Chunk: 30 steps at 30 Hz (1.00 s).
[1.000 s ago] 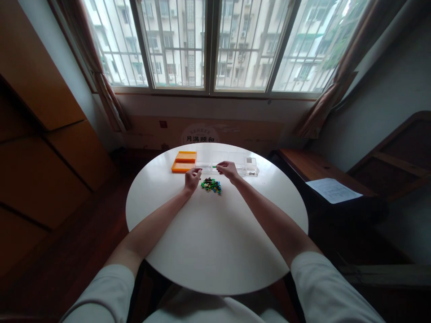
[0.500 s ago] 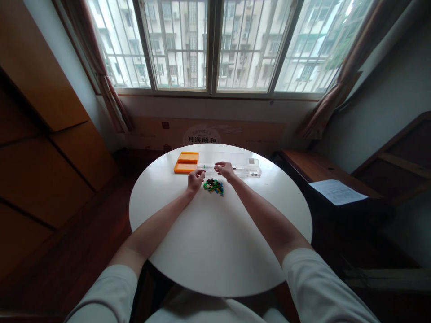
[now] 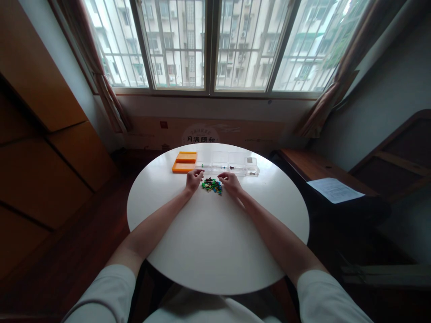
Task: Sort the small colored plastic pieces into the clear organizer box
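A small heap of mixed building bricks (image 3: 212, 185), green, dark, yellow and blue, lies on the white round table (image 3: 218, 242). My left hand (image 3: 194, 180) rests at the heap's left side, fingers curled and pressed together; anything between them is too small to make out. On the opposite side, my right hand (image 3: 231, 183) reaches to the heap's right edge, thumb and fingers slightly apart. Behind both hands stands a row of clear plastic boxes (image 3: 220, 158), lids raised, with a few small pieces inside. An orange box (image 3: 184, 167) lies opened at the row's left end.
A brown bench (image 3: 299, 165) stands right of the table, with a printed sheet of paper (image 3: 335, 190) on it. Wooden cabinets (image 3: 43, 170) are at the left. A long cardboard panel (image 3: 249, 130) leans below the barred window.
My right hand has come back from above the clear boxes to the right edge of the brick heap, uncovering the boxes. My left hand has hardly moved.
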Each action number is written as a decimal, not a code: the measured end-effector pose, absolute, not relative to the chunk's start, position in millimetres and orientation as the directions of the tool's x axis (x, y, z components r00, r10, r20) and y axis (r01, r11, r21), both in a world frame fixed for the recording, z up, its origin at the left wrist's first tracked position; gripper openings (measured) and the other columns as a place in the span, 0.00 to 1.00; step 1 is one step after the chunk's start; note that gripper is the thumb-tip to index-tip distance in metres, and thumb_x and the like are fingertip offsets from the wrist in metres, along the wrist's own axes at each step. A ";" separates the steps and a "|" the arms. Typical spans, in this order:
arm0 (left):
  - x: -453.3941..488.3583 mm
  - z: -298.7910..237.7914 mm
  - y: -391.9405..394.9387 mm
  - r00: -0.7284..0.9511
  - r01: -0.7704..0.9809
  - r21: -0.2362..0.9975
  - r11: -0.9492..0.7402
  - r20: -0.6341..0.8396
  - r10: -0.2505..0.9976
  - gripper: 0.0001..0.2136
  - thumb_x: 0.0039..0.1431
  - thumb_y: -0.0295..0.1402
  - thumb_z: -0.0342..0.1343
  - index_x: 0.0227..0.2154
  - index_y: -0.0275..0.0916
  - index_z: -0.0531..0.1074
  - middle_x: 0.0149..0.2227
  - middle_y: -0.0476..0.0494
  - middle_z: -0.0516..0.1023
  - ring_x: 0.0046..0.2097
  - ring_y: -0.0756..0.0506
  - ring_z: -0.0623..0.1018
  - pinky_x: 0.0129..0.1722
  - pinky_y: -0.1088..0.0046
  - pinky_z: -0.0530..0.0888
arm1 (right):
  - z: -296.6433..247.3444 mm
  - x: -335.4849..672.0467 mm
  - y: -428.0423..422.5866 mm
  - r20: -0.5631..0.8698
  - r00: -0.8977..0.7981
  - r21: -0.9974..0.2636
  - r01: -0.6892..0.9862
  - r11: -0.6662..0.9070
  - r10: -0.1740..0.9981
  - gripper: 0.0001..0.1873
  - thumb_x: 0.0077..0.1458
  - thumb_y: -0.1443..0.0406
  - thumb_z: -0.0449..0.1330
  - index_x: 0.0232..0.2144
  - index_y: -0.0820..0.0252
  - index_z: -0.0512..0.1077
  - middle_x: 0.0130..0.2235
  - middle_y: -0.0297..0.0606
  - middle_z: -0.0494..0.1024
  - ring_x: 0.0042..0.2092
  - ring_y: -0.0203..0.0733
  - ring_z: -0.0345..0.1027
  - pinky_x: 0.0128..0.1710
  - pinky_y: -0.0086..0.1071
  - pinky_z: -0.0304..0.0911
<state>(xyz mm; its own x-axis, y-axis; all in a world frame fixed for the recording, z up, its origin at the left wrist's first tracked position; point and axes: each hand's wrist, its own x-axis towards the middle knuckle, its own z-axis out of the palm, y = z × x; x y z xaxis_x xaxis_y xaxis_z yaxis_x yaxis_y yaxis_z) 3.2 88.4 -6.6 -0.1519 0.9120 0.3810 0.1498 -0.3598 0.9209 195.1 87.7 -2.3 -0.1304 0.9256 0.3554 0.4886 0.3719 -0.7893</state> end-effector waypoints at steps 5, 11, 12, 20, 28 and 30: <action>2.5 -7.9 88.9 -0.138 0.175 0.922 -0.345 0.370 0.919 0.09 0.49 0.33 0.54 0.31 0.32 0.74 0.23 0.47 0.73 0.22 0.53 0.71 0.21 0.78 0.70 | -11.1 195.2 82.9 0.463 -0.242 -0.695 0.498 0.519 0.852 0.09 0.48 0.68 0.56 0.31 0.60 0.76 0.31 0.38 0.75 0.27 0.34 0.66 0.30 0.29 0.63; 3.0 -10.1 89.1 -0.081 0.376 0.803 -0.462 0.525 0.847 0.10 0.48 0.25 0.52 0.35 0.35 0.74 0.34 0.44 0.74 0.29 0.51 0.73 0.30 0.75 0.73 | -12.8 192.9 75.4 0.522 -0.336 -0.617 0.486 0.619 0.784 0.09 0.51 0.67 0.56 0.33 0.59 0.76 0.34 0.39 0.72 0.31 0.35 0.67 0.32 0.30 0.63; 3.2 -10.6 88.9 -0.072 0.426 0.761 -0.489 0.567 0.820 0.13 0.47 0.22 0.52 0.36 0.36 0.73 0.36 0.43 0.74 0.31 0.51 0.73 0.33 0.74 0.73 | -12.1 192.5 74.3 0.529 -0.337 -0.607 0.492 0.624 0.779 0.09 0.52 0.67 0.56 0.33 0.59 0.76 0.34 0.39 0.72 0.32 0.36 0.67 0.32 0.30 0.63; 1.6 -14.7 89.4 -0.002 0.508 0.707 -0.491 0.571 0.821 0.08 0.48 0.23 0.51 0.28 0.36 0.75 0.33 0.45 0.70 0.32 0.50 0.72 0.36 0.71 0.72 | -15.1 192.4 76.4 0.592 -0.433 -0.483 0.484 0.729 0.680 0.04 0.48 0.67 0.61 0.29 0.57 0.77 0.35 0.39 0.71 0.39 0.42 0.65 0.43 0.37 0.61; 0.5 -17.2 92.5 0.010 0.479 0.716 -0.509 0.575 0.818 0.07 0.48 0.24 0.52 0.26 0.36 0.75 0.31 0.46 0.70 0.32 0.50 0.72 0.35 0.72 0.72 | -20.0 192.2 79.3 0.586 -0.455 -0.455 0.500 0.737 0.670 0.08 0.47 0.67 0.62 0.32 0.56 0.77 0.36 0.40 0.71 0.40 0.42 0.65 0.44 0.37 0.61; 0.6 -17.0 92.6 0.009 0.479 0.716 -0.508 0.575 0.818 0.07 0.48 0.24 0.52 0.26 0.37 0.75 0.31 0.46 0.70 0.32 0.50 0.72 0.35 0.72 0.72 | -20.1 192.2 79.8 0.582 -0.448 -0.460 0.507 0.729 0.679 0.07 0.47 0.67 0.62 0.32 0.56 0.77 0.36 0.40 0.71 0.40 0.42 0.65 0.43 0.37 0.62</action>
<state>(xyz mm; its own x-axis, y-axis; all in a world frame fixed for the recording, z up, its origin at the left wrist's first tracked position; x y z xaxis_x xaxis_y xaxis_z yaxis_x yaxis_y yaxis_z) 0.6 92.6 -17.0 0.0089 0.8183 0.5747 0.4790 -0.5080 0.7159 192.2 79.8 -20.1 -0.4484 0.6786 0.5817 0.5066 0.7291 -0.4601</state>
